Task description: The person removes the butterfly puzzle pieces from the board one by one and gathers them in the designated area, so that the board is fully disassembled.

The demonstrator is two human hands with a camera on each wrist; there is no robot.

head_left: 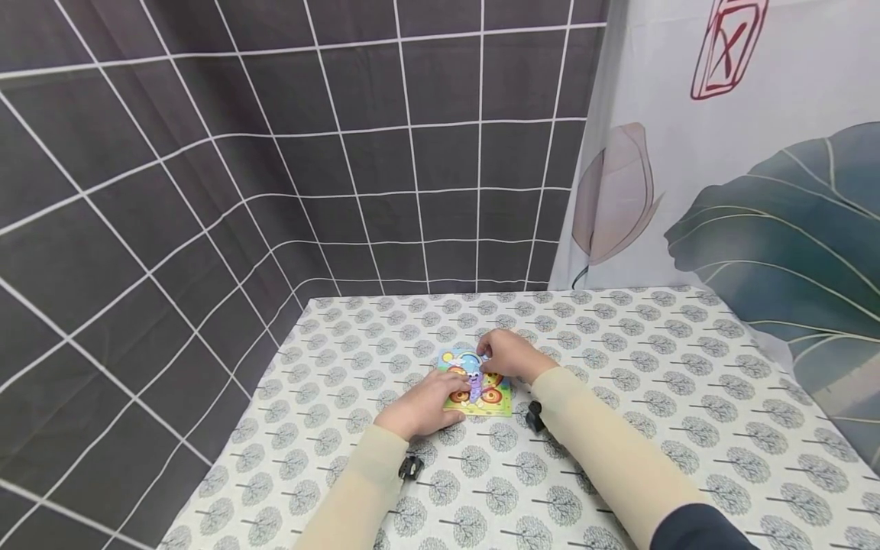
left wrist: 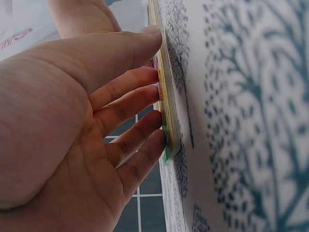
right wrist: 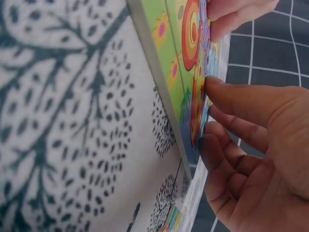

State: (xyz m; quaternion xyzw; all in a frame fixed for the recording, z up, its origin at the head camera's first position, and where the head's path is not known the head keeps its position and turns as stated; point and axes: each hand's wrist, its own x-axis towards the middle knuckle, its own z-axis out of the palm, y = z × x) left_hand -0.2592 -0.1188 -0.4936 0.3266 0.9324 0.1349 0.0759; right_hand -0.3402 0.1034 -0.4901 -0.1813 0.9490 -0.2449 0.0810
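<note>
A square butterfly puzzle board (head_left: 490, 410) lies flat on the table, with a purple body, orange-red wings and a green and blue background. My left hand (head_left: 428, 402) rests at its left side, fingers fairly straight and fingertips on the picture; in the left wrist view the thumb (left wrist: 140, 44) reaches the board's edge (left wrist: 170, 123). Over the upper right part is my right hand (head_left: 512, 355), fingers bent. The right wrist view shows its thumb (right wrist: 219, 92) and curled fingertips touching the board's face beside an orange wing. Whether a loose piece sits between them is hidden.
The tablecloth (head_left: 357, 367) is white with grey tree prints. A dark gridded curtain (head_left: 440, 160) hangs behind and to the left, a white leaf-printed one (head_left: 639, 229) to the right. A small striped colourful thing (right wrist: 172, 220) shows low in the right wrist view.
</note>
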